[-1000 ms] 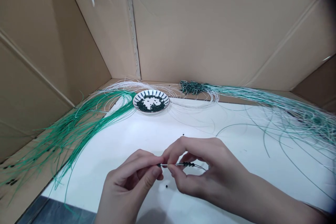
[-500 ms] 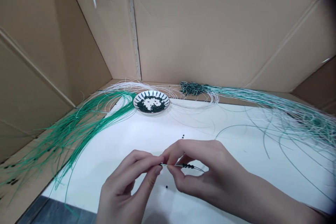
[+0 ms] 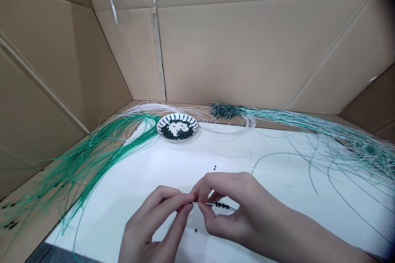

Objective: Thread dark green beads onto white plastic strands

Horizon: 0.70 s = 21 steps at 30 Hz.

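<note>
My right hand [image 3: 230, 207] pinches a thin cord [image 3: 208, 203] between thumb and index finger. A short row of small black beads [image 3: 222, 205] is threaded on that cord, under the curve of my right hand. Close to its tip, my left hand [image 3: 163, 220] has thumb and fingertips pressed round a tiny dark bead [image 3: 191, 203], mostly hidden by the fingers. The fingertips of both hands nearly meet over the white board [image 3: 129, 185]. One loose black bead [image 3: 196, 230] lies below them, and a couple of loose beads [image 3: 215, 167] lie just beyond.
A striped plate [image 3: 177, 137] holding many black beads stands at the back. Green and white cords [image 3: 101, 160] spread on the left. A beaded bundle of cords [image 3: 226, 111] trails off to the right. Cardboard walls [image 3: 240, 53] enclose the back and sides.
The view has tilted up slightly, so everything sits lower in the picture. My hands keep the same pinches, and the gap between their fingertips is about unchanged.
</note>
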Each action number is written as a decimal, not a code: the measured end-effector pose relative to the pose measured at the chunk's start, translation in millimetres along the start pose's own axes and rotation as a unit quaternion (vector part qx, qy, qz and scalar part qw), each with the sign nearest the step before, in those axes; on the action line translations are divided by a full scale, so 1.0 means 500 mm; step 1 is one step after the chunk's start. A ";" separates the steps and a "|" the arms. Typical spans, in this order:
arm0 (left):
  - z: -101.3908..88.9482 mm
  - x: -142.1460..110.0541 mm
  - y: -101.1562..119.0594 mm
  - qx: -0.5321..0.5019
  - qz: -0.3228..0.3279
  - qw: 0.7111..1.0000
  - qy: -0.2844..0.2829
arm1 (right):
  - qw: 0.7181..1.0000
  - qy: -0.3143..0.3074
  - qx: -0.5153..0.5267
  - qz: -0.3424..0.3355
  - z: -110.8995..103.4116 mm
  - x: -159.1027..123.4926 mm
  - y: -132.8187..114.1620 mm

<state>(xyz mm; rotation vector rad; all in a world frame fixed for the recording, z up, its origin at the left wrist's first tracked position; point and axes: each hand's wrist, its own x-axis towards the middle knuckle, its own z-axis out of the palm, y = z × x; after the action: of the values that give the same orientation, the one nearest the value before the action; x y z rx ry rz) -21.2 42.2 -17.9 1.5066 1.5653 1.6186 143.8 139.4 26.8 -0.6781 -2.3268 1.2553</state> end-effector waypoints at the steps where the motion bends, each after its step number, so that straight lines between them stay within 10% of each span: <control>1: -0.001 0.000 -0.003 0.001 0.008 1.000 -0.001 | 1.000 -0.003 -0.002 0.006 0.000 0.000 0.000; 9: -0.013 0.005 -0.020 0.051 0.086 0.993 -0.065 | 1.000 -0.008 0.004 0.030 -0.002 0.004 -0.001; 21: 0.001 0.015 0.011 -0.100 -0.118 0.988 -0.014 | 0.996 -0.002 0.087 0.021 0.000 0.014 0.000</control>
<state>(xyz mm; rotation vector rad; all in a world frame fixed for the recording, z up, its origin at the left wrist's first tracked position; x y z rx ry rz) -20.9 47.4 -10.2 1.1869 1.4572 1.5590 138.4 143.6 27.7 -0.6690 -2.1848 1.4592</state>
